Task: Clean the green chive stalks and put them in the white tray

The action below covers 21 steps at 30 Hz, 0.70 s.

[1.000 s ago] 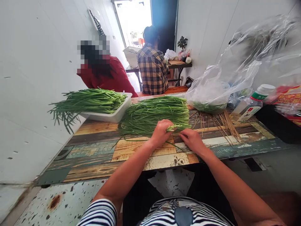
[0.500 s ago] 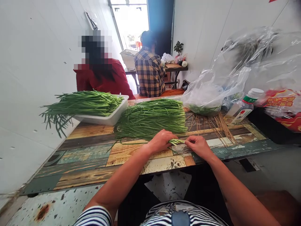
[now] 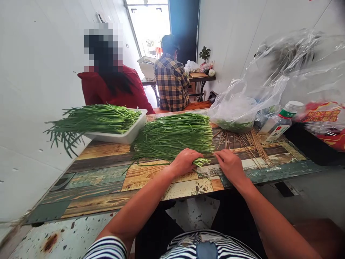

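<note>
The left hand (image 3: 185,160) is curled firmly around 1 small bunch of green stalks (image 3: 202,162), whose pale cut ends poke out past the thumb side. Just beyond those ends, the right hand (image 3: 229,163) has its thumb and forefinger drawn nearly together; whether a stalk is pinched between them I cannot tell.

Directly past the left knuckles lies the big pile of green stalks (image 3: 175,133), pale ends facing the right fingertips' side. To the right of and beyond the right hand, thin brown sticks (image 3: 258,147) lie fanned on the table (image 3: 99,180). Behind those sit a clear plastic bag (image 3: 237,104) and a bottle (image 3: 281,122). Well left of the left fingers is a white tray (image 3: 132,133) heaped with more stalks.

The step looks like picking out and evening up a bunch; the next move seems to call for a steady left grip and a precise right-hand pinch.
</note>
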{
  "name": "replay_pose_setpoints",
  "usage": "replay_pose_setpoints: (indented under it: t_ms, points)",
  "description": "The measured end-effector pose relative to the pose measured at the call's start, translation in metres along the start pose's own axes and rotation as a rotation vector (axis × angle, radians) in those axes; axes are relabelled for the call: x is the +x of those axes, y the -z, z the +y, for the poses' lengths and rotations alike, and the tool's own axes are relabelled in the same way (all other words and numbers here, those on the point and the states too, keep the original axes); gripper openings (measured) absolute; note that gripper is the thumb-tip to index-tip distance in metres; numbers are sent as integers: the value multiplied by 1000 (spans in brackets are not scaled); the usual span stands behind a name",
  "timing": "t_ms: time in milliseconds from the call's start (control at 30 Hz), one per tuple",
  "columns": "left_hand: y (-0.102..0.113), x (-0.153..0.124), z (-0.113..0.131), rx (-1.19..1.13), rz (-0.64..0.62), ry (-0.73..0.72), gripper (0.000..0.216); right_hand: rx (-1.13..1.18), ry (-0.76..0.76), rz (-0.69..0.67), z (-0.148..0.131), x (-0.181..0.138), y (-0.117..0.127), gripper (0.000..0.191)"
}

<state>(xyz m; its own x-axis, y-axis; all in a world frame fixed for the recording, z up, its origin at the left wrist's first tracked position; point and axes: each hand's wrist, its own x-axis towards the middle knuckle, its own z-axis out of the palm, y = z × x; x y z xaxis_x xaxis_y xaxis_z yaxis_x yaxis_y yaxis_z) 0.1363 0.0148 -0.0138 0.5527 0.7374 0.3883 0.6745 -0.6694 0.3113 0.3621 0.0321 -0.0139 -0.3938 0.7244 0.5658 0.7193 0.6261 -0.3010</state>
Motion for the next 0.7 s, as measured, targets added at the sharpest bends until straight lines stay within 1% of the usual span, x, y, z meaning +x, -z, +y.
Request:
replay_pose_setpoints:
  t_ms: [100,167,333,467,533,600,667,700]
  points:
    - [-3,0,-1,-33,140,-15,33,139,14,-5,-16,-5,6,22]
    - [-5,-1,0,-83,199,-30,37,215,-11,-3,-24,-6,7,19]
    - [-5,-2,2,-160,195,-55,37,396,-126,-9,-36,-5,4,14]
    - [-4,-3,3,-186,205,-31,30,490,-172,-42,-35,-9,-1,15]
    - [-3,-3,3,-161,204,-48,24,514,-192,-86,-31,-11,-2,17]
    - [-1,-3,3,-97,206,-97,22,512,-236,-111,-26,-10,0,21]
    - [1,-2,4,-22,207,-151,23,481,-249,-77,-23,-6,3,24]
    - [2,-2,4,9,210,-169,24,460,-222,-52,-23,-3,5,24]
